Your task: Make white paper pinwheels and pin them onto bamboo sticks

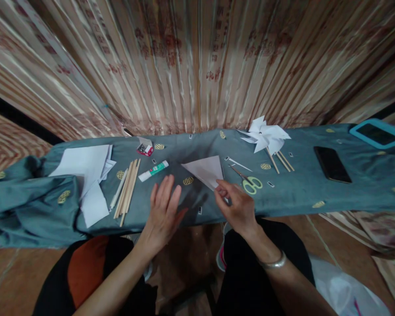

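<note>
A sheet of white paper folded into a triangle (206,169) is in the middle of the cloth-covered table. My right hand (236,204) pinches its near corner between thumb and fingers. With its fingers stretched out and nothing in it, my left hand (164,208) hovers at the table's near edge, left of the paper. A glue stick (153,170) lies just beyond the left fingertips. Green-handled scissors (251,183) rest to the right of the folded paper, beside a thin paper strip (240,164).
Wooden sticks (127,191), a white pen (118,192) and paper sheets (85,162) lie at left. A small red box (145,148) stands at the back. White paper pinwheels (266,135) on sticks, a black phone (332,164) and a blue-framed device (378,133) are at right.
</note>
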A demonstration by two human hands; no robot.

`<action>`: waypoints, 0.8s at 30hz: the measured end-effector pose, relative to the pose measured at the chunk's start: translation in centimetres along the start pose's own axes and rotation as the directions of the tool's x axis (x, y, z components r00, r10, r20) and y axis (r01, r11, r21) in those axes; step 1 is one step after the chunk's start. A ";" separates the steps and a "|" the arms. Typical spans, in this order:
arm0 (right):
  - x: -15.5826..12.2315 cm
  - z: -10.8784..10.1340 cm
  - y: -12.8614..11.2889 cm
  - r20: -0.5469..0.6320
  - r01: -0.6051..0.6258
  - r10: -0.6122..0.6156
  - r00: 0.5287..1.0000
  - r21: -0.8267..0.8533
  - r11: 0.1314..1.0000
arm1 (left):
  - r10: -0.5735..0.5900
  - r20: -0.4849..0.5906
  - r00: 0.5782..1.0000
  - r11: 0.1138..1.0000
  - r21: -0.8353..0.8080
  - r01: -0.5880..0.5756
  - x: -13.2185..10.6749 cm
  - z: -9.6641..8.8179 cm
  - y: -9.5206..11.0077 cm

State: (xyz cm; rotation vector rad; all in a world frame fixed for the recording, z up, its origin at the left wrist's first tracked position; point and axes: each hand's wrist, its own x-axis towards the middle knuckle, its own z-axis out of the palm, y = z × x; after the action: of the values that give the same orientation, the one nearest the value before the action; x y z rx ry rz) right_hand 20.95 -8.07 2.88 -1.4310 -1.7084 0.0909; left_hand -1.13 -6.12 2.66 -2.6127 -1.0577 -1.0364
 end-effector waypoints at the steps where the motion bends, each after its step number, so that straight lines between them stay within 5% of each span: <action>1: -0.2 -0.1 -0.4 0.014 0.067 -0.066 0.998 -0.036 0.997 | 0.026 -0.006 1.000 1.000 0.013 -0.026 0.0 0.0 0.4; 6: -1.8 0.9 -2.1 0.141 0.213 -0.206 0.968 -0.039 0.976 | 0.058 0.097 0.994 0.997 0.043 -0.063 -0.5 0.3 1.1; 15: -3.8 2.5 -2.5 0.331 0.183 -0.176 0.927 0.012 0.983 | 0.010 0.242 0.970 0.998 0.052 -0.023 -0.6 0.4 -0.2; 24: -2.3 1.7 -0.7 0.281 0.117 -0.115 0.953 0.010 0.993 | -0.082 0.269 0.960 0.993 -0.064 0.103 -0.9 0.3 -1.8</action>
State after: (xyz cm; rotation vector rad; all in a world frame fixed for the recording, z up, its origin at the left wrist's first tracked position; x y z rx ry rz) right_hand 19.15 -9.43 0.94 -1.3687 -2.0228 0.2341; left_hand -2.62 -5.17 1.56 -2.8505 -1.2293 -0.7714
